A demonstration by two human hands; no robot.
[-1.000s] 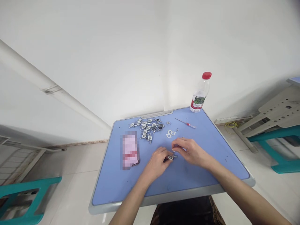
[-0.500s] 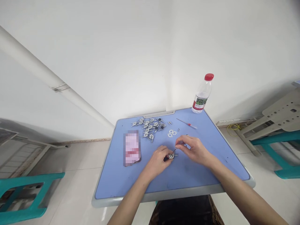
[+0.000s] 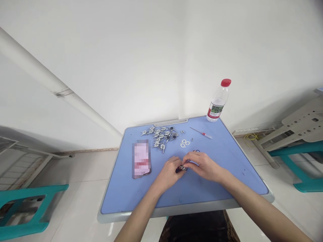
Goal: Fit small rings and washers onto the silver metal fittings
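My left hand (image 3: 169, 172) grips a small silver metal fitting with a dark part (image 3: 183, 168) just above the desktop, thumb and fingers closed around it. My right hand (image 3: 205, 165) has come up against the fitting from the other side. Its thumb and forefinger are pinched together over the top of it; what they hold is hidden. Just beyond the right hand's knuckles lies a dark ring (image 3: 198, 151), partly covered. Farther back, flat silver plates with holes (image 3: 185, 143) rest beside a few tiny metal pieces (image 3: 192, 139).
Several similar metal fittings (image 3: 158, 136) are heaped at the back left. A phone with a blurred screen (image 3: 141, 159) lies at the left. A thin screwdriver with a red-and-clear handle (image 3: 202, 133) and a red-capped bottle (image 3: 218, 102) are at the back right of the blue desk (image 3: 131, 198).
My right hand has moved left and closed in on the fitting. The thin shaft it held against the fitting no longer shows. My left hand has kept its grip.
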